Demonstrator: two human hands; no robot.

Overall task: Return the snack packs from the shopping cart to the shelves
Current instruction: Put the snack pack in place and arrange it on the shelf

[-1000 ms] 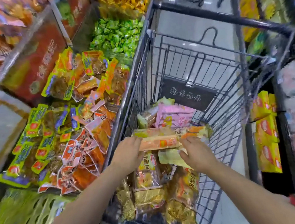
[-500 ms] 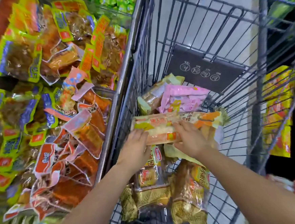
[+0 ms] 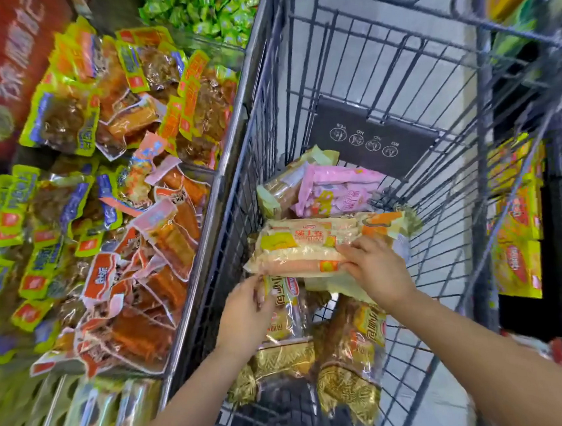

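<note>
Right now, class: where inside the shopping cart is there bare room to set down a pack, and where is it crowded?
Bare wire floor lies between the pink snack pack and the cart's right wall. It is crowded nearer the person, where both hands meet the long yellow-orange sausage pack above gold-wrapped packs.

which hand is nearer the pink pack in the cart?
Right. The right hand lies on the sausage pack just below the pink pack; the left hand sits lower, at that pack's left end.
</note>
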